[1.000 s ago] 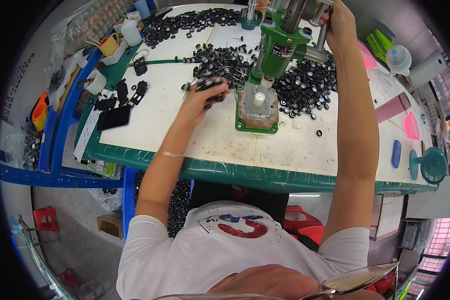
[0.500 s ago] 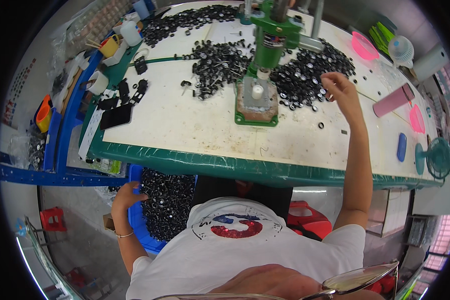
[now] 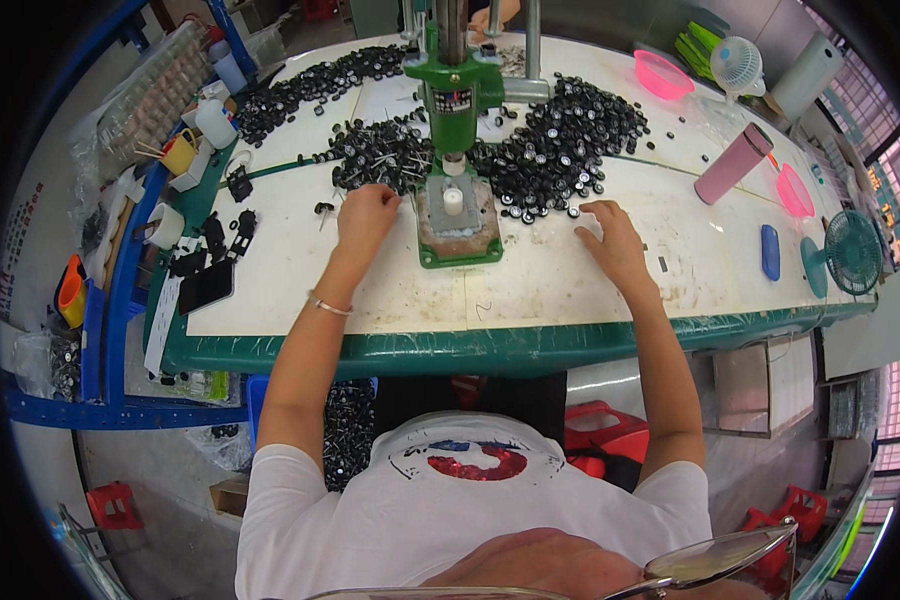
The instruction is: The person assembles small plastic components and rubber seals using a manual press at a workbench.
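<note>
A green hand press (image 3: 454,112) stands on the white tabletop, a short white round post (image 3: 453,202) on its base plate. To its left lies a heap of black-headed metal pins (image 3: 375,150), and my left hand (image 3: 368,218) is at the near edge of that heap, fingers curled together. What those fingers hold, if anything, is hidden. Across the press, my right hand (image 3: 615,243) hovers at the near edge of a pile of small round black caps (image 3: 560,150). Its thumb and fingers are apart, and I see nothing held.
A blue bin (image 3: 257,400) of black-headed pins sits below the table's green front edge (image 3: 450,350). On the right stand a pink tumbler (image 3: 733,165), a blue case (image 3: 770,252) and a green fan (image 3: 852,252). A dark phone (image 3: 208,287) lies left. Another person's hand (image 3: 495,15) shows beyond the press.
My left hand has risen from above the blue bin to the tabletop left of the press. My right hand has come lower, to the cap pile's near edge. The whole view has shifted.
</note>
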Action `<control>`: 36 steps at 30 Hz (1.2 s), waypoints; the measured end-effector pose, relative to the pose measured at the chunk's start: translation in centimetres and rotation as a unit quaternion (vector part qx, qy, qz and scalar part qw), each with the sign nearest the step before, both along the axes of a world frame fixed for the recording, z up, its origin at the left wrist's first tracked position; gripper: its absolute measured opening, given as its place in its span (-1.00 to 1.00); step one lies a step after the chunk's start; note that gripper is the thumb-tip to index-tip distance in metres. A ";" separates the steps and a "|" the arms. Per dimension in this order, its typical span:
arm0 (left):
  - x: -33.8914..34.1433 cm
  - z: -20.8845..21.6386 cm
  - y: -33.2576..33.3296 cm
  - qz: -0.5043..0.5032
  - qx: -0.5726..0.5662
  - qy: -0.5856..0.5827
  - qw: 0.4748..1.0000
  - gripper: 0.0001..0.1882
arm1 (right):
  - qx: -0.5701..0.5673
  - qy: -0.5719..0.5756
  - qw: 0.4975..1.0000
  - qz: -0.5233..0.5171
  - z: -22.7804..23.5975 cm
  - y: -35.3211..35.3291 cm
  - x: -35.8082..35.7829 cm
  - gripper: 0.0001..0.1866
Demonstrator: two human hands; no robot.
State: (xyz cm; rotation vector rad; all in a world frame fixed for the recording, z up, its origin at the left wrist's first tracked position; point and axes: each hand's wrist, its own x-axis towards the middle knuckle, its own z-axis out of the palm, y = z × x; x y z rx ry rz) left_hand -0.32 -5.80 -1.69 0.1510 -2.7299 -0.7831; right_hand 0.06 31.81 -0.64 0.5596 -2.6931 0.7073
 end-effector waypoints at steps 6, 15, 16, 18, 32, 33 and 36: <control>-1.2 0.2 1.4 0.044 -0.128 -0.019 0.991 -0.84 | -0.005 0.015 1.000 -0.016 -1.5 -2.6 -1.4 -0.79; -0.8 2.1 2.4 0.052 -0.054 -0.060 0.995 -0.79 | -0.032 0.017 0.999 0.019 -1.7 -1.8 -2.3 -0.80; -1.3 1.2 2.0 0.054 -0.065 -0.049 0.995 -0.77 | -0.027 0.015 0.999 0.025 -1.6 -1.9 -2.1 -0.80; -1.8 1.2 2.0 0.057 -0.064 -0.049 0.995 -0.78 | -0.055 -0.025 0.998 0.010 -0.9 -2.4 -1.9 -0.80; 2.7 0.5 -0.1 -0.031 0.426 0.018 0.904 -0.88 | -0.304 -0.089 0.927 0.203 3.5 -12.6 -0.5 -0.74; 2.4 0.4 0.2 -0.041 0.425 0.013 0.904 -0.88 | -0.306 -0.086 0.928 0.193 3.5 -13.3 -0.8 -0.74; 1.9 0.2 1.1 -0.069 0.515 0.038 0.853 -0.84 | -0.243 -0.078 0.948 0.191 2.7 -14.8 -1.5 -0.74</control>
